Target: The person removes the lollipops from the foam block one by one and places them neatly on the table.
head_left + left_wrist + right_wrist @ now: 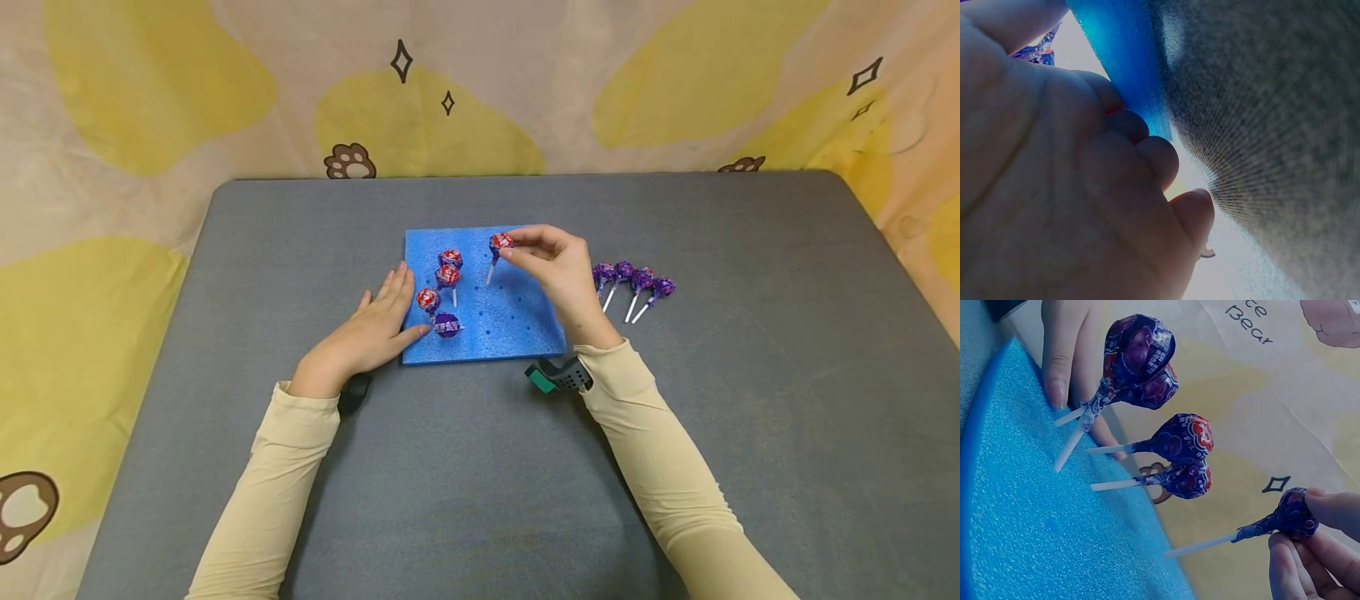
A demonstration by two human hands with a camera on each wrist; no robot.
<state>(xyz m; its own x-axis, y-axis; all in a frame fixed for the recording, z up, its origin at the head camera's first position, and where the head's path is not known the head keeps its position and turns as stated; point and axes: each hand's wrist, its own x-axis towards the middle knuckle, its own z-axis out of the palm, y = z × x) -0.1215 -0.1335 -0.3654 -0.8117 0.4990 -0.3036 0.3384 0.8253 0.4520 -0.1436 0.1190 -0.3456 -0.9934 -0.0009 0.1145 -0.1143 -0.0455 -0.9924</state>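
Note:
My right hand pinches a purple-and-red wrapped lollipop by its candy head, thumb against fingers. Its white stick points down at the blue foam board; whether the tip is in a hole cannot be told. Several lollipops stand in the board's left part, among them one with a purple top nearest the front and one with a red top. My left hand lies along the board's left side, fingers extended and touching its edge, thumb near the front lollipop. In the left wrist view, fingertips rest against the board's side.
Several more lollipops lie in a row on the grey table, right of the board, partly behind my right hand. Small holes dot the board's middle and right. A patterned yellow-and-cream cloth hangs behind the table.

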